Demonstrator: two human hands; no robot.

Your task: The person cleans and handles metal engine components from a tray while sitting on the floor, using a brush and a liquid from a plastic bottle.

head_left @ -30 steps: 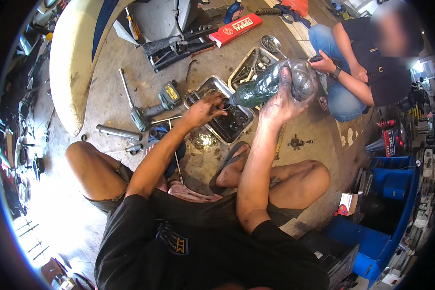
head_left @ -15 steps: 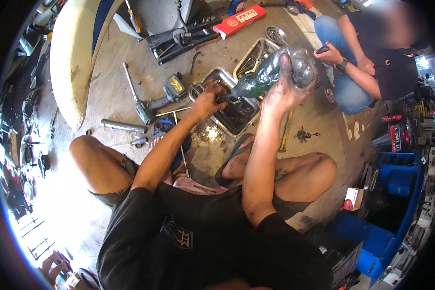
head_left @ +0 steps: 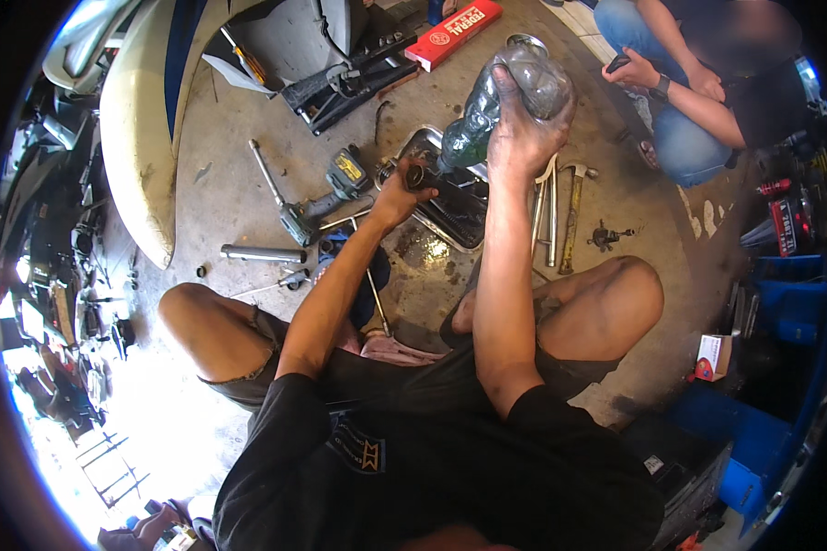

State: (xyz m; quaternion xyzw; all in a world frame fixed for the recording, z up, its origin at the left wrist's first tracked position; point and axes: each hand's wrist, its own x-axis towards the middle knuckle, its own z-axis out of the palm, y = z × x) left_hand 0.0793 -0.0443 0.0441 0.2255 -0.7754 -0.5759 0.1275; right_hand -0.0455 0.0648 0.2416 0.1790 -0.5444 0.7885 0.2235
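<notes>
My right hand [head_left: 524, 129] clamps the soft, greasy, likely slippery bottle [head_left: 501, 101] mid-body, tilted over the pan [head_left: 450, 216]; my left hand [head_left: 400, 188] grips a small part [head_left: 415, 176].

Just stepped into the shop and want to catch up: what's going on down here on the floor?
A person sits on the concrete floor, tipping a grimy plastic bottle with the right hand, neck down toward a small dark part held in the left hand above a metal tray. A cordless power tool and hammer lie nearby. Another person crouches opposite.
</notes>
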